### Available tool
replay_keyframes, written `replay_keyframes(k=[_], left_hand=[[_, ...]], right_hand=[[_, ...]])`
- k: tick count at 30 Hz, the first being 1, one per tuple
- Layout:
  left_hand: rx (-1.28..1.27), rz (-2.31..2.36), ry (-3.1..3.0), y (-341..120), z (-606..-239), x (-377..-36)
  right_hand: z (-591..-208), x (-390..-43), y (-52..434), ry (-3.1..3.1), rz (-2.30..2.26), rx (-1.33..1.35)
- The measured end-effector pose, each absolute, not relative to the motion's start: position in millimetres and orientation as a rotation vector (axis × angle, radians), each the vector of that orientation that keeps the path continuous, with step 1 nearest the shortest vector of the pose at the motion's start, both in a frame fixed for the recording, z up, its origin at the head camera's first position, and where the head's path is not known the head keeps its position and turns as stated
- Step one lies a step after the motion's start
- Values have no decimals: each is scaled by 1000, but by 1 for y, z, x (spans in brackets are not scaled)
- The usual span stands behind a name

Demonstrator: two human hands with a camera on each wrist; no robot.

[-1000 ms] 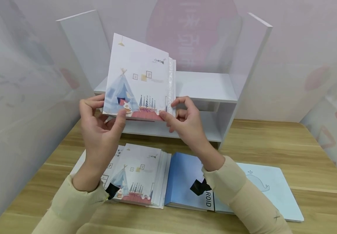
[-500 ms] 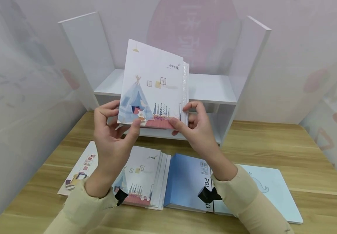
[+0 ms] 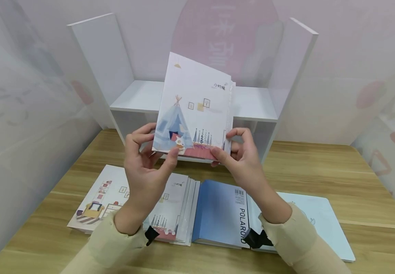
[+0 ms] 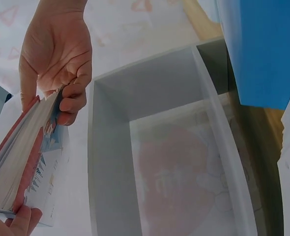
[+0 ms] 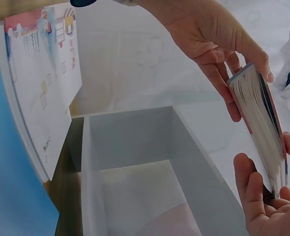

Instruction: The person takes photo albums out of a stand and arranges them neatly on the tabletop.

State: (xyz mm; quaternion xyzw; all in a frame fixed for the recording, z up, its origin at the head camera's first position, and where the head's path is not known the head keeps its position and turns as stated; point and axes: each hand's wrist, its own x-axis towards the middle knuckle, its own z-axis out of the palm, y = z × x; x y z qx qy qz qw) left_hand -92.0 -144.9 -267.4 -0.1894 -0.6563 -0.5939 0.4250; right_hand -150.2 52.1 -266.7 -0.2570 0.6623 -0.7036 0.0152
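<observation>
A thick notebook point(image 3: 197, 110) with a white cover and a blue tent drawing is held up tilted in front of the white shelf in the head view. My left hand point(image 3: 144, 167) grips its lower left corner, thumb on the front cover. At the lower right corner, my right hand point(image 3: 245, 161) pinches it between thumb and fingers. In the right wrist view the notebook's page edges point(image 5: 255, 115) show between its covers. Below the hands lies a similar tent-covered notebook point(image 3: 171, 203), partly hidden by the left forearm.
A white two-tier shelf point(image 3: 255, 102) stands at the back of the wooden table point(image 3: 320, 163). Along the front lie a white notebook with an armchair drawing point(image 3: 96, 207), a blue album marked POLAROID point(image 3: 216, 213) and a pale blue notebook point(image 3: 332, 228).
Both hands have carried the held notebook to the right and slightly down, keeping their grip on its lower corners. The armchair notebook at the left shows more now.
</observation>
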Motion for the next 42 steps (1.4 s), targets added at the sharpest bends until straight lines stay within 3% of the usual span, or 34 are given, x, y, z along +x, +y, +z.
replay_keyframes(k=[15,42], left_hand=[[-509,-1513,-1665,-134,-279,-91],[-729,-1471,-1544,-113,-301,-92]], right_hand=[[-269,-135,68,2153,-2133,-537],[-277,-120,104,2058,-2164,-644]])
